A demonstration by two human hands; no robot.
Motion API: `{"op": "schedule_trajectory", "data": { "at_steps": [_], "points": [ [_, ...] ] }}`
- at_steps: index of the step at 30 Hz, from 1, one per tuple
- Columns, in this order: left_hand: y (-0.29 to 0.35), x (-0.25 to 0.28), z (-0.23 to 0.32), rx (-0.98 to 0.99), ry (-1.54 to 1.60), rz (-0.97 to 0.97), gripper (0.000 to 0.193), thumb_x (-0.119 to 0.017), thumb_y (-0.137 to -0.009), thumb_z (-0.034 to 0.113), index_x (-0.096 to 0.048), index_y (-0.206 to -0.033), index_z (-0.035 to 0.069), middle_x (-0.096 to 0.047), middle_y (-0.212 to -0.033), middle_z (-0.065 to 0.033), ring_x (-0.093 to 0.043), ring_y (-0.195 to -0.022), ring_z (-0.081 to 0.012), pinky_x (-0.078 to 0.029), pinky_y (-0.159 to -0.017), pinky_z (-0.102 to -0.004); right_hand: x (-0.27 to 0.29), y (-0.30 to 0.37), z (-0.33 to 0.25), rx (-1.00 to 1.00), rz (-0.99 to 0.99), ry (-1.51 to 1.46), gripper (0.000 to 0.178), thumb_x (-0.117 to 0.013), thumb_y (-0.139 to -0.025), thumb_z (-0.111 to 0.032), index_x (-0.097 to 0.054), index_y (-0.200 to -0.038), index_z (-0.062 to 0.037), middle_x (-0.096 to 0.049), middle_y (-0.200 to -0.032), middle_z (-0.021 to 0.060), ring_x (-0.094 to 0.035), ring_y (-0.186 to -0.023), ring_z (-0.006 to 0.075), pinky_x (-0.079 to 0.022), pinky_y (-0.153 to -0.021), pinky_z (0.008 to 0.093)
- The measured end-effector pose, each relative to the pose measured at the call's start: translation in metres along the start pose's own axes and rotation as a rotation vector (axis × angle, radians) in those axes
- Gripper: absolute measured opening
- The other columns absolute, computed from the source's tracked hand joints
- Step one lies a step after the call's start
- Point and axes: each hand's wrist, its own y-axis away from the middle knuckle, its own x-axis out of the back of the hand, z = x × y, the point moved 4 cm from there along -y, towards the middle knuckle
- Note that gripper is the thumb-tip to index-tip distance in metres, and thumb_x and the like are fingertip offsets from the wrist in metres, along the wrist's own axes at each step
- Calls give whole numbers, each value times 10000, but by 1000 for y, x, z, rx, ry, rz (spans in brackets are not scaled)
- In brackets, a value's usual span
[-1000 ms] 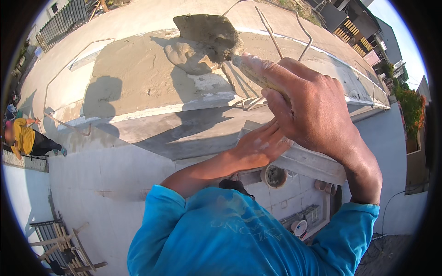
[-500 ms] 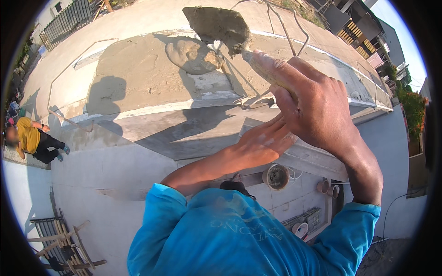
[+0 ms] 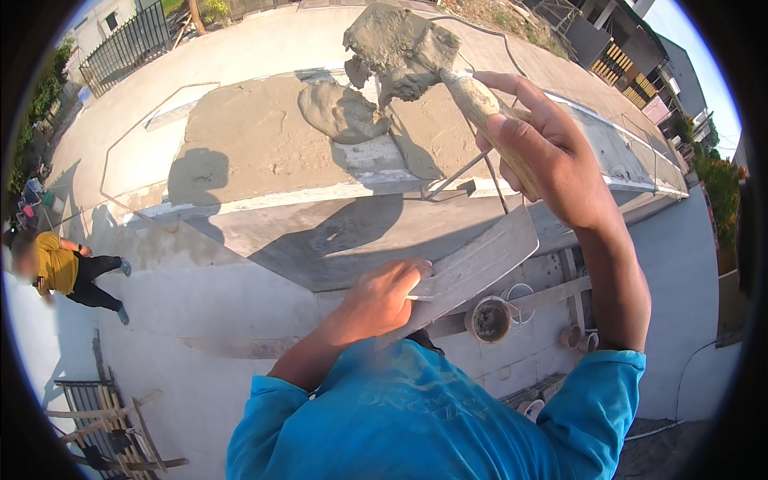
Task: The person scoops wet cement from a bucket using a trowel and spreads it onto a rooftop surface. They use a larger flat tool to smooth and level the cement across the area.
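Note:
My right hand (image 3: 552, 148) is closed around the wooden handle of a masonry trowel (image 3: 472, 98), held up above the wall top. A thick load of wet grey mortar (image 3: 400, 48) covers its blade. Lower and to the left, in front of my shirt, my left hand (image 3: 384, 296) grips a flat rectangular plastering float (image 3: 492, 260), its long blade slanting up to the right, below my right hand. Beyond the hands, a mound of mortar (image 3: 340, 112) sits on the spread mortar layer (image 3: 240, 136) along the wall top.
Bent steel rods (image 3: 460, 172) stick out of the wall top near my right hand. Below stand a bucket of mortar (image 3: 489, 320) and a plank (image 3: 552, 296). A person in a yellow top (image 3: 56, 264) is at the far left, above tied wooden poles (image 3: 120, 432).
My right hand has turned the trowel, so its mortar-laden face now shows. My left hand has drawn back down and left, bringing the float's blade into clear view.

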Motion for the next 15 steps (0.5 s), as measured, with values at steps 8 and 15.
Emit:
{"op": "schedule_trajectory", "data": {
  "at_steps": [8, 15],
  "points": [
    [81, 86, -35, 285, 745, 692, 323, -645, -906, 124, -617, -1180, -45, -721, -1042, -115, -715, -900, -190, -561, -740, -306, 6, 4, 10, 79, 67, -39, 518, -562, -1015, -282, -471, -1468, -48, -625, -885, 34, -470, -590, 47, -355, -500, 221],
    [50, 117, -32, 140, 1050, 761, 578, -621, -955, 276, -451, -1397, -55, -615, -1264, -147, -628, -1136, -211, -523, -943, -361, -13, 29, 8, -57, 96, -392, 523, -529, -1030, -297, -445, -1463, -17, -584, -923, 44, -475, -544, 58, -350, -436, 218]
  ]
}}
